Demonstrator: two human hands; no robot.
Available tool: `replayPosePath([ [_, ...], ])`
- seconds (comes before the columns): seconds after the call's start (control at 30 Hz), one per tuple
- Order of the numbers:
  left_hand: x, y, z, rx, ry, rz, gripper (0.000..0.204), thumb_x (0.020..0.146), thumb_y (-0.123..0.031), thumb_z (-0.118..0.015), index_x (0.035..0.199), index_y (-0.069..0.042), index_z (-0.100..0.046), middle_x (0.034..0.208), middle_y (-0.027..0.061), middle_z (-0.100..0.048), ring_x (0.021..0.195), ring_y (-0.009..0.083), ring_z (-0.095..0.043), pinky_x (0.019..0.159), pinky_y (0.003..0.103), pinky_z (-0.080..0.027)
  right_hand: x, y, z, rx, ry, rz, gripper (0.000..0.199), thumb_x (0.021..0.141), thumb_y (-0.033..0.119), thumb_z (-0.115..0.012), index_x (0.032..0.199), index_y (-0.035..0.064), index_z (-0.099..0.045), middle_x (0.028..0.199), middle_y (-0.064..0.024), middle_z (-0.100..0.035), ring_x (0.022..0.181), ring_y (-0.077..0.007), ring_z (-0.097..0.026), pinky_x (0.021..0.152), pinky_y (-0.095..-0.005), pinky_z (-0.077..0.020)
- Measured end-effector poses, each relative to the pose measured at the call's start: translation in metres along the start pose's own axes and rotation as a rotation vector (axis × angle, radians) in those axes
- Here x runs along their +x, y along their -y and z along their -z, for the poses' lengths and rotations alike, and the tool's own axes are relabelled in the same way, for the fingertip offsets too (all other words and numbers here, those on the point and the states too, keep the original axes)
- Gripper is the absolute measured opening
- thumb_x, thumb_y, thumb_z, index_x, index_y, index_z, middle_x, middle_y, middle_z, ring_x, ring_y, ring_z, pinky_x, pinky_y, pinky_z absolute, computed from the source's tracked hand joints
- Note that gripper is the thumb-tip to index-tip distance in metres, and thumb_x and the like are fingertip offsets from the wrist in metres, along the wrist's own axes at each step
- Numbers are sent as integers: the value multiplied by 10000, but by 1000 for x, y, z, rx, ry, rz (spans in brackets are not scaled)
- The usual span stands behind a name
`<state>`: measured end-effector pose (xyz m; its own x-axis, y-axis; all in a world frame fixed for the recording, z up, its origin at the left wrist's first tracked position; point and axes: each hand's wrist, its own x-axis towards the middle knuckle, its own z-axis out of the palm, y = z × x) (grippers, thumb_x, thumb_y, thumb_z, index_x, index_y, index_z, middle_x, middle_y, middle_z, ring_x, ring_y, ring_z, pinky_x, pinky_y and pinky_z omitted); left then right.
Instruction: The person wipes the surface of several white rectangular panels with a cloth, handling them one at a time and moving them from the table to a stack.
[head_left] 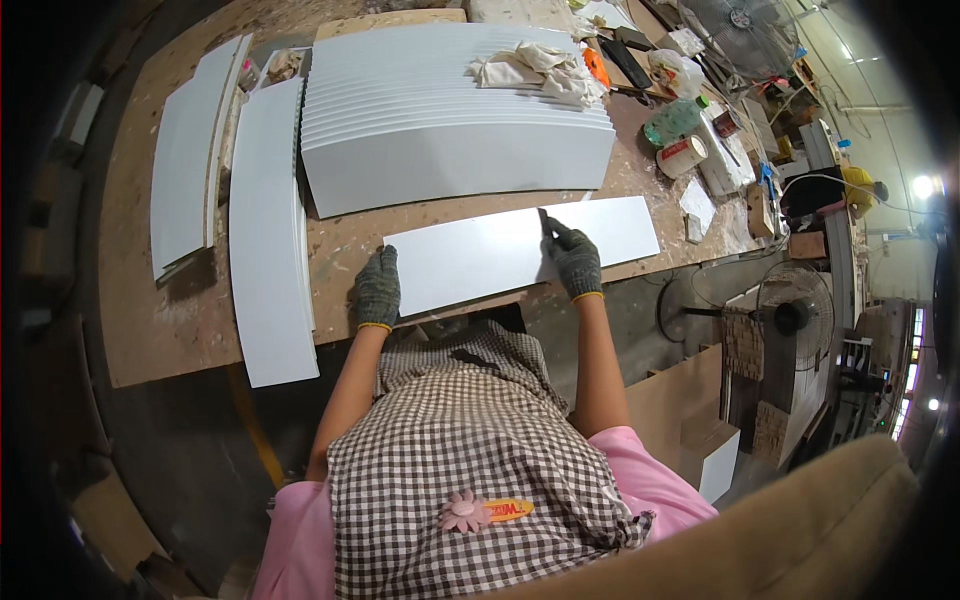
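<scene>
A long white panel (pixel 470 258) lies along the near edge of the workbench in front of me. My left hand (pixel 378 287), in a dark grey knit glove with a yellow cuff, grips the panel's left end. My right hand (pixel 575 262), gloved the same way, is closed over the panel right of its middle. From its fingers a thin dark scraper-like blade (pixel 544 224) reaches down to the white face. The blade's exact kind is hard to make out, and its grip is hidden in the glove.
Behind the panel stands a stack of white boards (pixel 450 150) with a crumpled cloth (pixel 540 72) on top. More white boards (pixel 268 230) lie at the left. A green bottle (pixel 675 120) and a white can (pixel 682 157) stand at the right. A fan (pixel 795 315) is beyond the bench.
</scene>
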<state>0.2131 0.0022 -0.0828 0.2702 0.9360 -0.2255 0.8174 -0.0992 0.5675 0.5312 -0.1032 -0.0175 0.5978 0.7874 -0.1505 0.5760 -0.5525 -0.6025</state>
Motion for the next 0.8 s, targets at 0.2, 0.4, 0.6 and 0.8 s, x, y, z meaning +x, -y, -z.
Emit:
replayPosePath([
  [0.2, 0, 8, -8, 194, -81, -187, 331, 960, -101, -415, 1261, -26, -529, 1196, 213, -597, 1061, 357, -598, 934, 421, -480, -16, 9, -22, 187, -29, 15, 340, 822, 176, -687, 1162, 182, -685, 921, -148, -669, 821, -266, -653, 780, -379, -510],
  [0.4, -2, 14, -11, 270, -97, -276, 389, 915, -33, -421, 1294, -16, -510, 1239, 205, -580, 1120, 351, -575, 985, 419, -457, -10, 0, -23, 72, -106, -132, 330, 845, 197, -667, 1174, 215, -674, 957, -166, -653, 862, -303, -650, 818, -389, -509],
  [0.6, 4, 9, -7, 154, -18, -181, 402, 912, -32, -423, 1305, -14, -505, 1278, 209, -557, 1144, 338, -567, 1007, 418, -445, -3, -12, -26, 129, -118, -134, 350, 842, 178, -671, 1191, 161, -665, 970, -157, -667, 864, -275, -662, 819, -387, -514],
  [0.8, 0, 15, -11, 273, -98, -280, 394, 914, -37, -432, 1300, -11, -508, 1273, 212, -561, 1142, 341, -569, 1007, 417, -448, -6, -10, -27, 49, -70, 105, 349, 849, 59, -650, 1185, 153, -675, 885, -113, -685, 718, -153, -628, 689, -313, -512],
])
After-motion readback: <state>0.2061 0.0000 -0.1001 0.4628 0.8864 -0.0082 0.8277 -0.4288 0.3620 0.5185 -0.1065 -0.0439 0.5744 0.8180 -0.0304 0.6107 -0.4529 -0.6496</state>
